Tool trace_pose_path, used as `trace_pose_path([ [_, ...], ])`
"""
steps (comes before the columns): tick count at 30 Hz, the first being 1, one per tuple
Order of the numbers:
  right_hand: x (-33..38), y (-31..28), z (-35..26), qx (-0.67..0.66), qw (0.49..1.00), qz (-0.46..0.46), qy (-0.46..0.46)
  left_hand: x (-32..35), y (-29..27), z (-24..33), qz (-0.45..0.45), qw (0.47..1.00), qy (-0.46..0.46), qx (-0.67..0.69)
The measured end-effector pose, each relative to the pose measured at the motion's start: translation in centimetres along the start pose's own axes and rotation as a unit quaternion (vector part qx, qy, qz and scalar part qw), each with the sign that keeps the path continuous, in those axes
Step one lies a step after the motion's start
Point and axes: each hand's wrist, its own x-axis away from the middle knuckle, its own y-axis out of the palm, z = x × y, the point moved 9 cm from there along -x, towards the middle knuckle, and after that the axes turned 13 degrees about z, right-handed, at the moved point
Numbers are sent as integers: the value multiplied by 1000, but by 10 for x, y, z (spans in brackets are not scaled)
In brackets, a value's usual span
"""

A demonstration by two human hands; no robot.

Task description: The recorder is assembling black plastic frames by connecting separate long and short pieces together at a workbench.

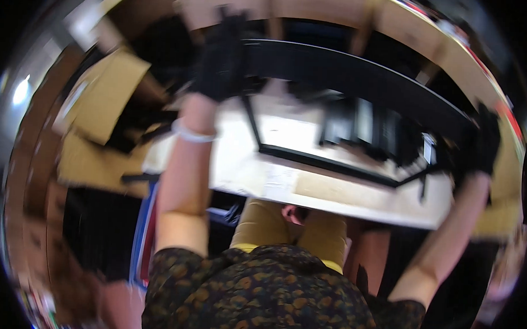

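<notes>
A long black frame (359, 81) lies above the pale desk (332, 196), its long axis running left to right between the two hands. The left hand (221, 58), in a black glove, has its grip closed around the frame's left end, and the gloved right hand (483, 143) closes on the right end; both are equally near. Cardboard boxes (103, 95) stand left of the frame, and motion blur hides finer detail.
</notes>
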Motion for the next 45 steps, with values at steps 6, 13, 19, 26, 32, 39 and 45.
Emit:
trace_pose_path([
  [6,-91,-51,7,180,916,-84,-350,59,46,-34,5,721,-600,345],
  [13,-86,-51,11,154,941,-1,-301,68,46,-26,51,588,-672,447],
  [19,-59,-31,7,117,959,-13,-259,80,33,-9,-13,705,-553,443],
  [26,-9,-17,-2,37,960,-67,-269,285,-75,-21,-421,724,-484,-254],
  [32,2,-23,-5,7,959,-76,-273,346,-81,-18,-424,683,-560,-197],
  [39,8,-66,-15,38,950,62,-304,217,-131,-15,-89,636,-761,87],
  [45,26,-96,-72,140,790,201,-562,93,-208,-18,0,714,-685,144],
])
